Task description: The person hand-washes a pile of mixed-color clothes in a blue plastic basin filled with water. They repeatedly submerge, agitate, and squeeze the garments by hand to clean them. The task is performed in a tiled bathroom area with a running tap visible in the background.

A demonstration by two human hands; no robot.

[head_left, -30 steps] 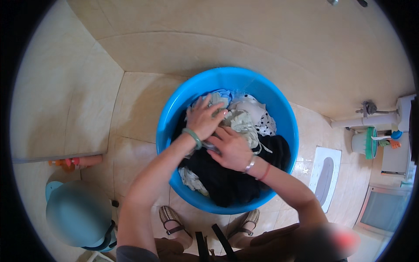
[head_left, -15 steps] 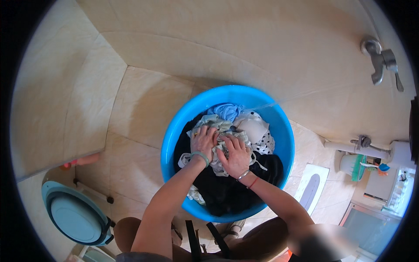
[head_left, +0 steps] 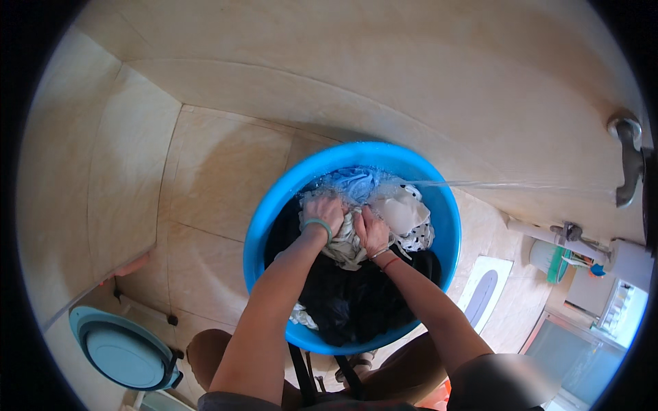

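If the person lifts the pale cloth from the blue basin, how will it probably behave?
The pale cloth, bunched under the left hand and right hand, is probably floppy. It looks soaked, so likely heavy and dripping. The blue basin seems unlikely to tip.

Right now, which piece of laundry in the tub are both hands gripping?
The pale grey-white cloth, bunched between left hand and right hand. The black garment lies nearer the body; the light blue one lies beyond.
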